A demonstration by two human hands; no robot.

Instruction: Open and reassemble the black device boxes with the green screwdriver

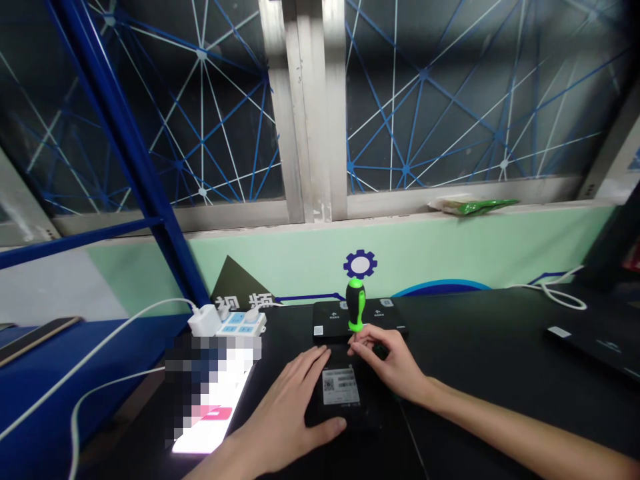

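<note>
A black box-like device with a white printed label lies on the dark table in front of me. My left hand rests along its left side, fingers stretched toward the far end and thumb apart near the close edge. A screwdriver with a black and bright green handle stands nearly upright over the device's far end. The fingertips of my right hand pinch it low, just below the handle. Its tip is hidden behind those fingers.
Just behind lie black flat boxes with small stickers. To the left are a lit screen, a white power strip and white cables. Another black device lies right. A green packet rests on the windowsill.
</note>
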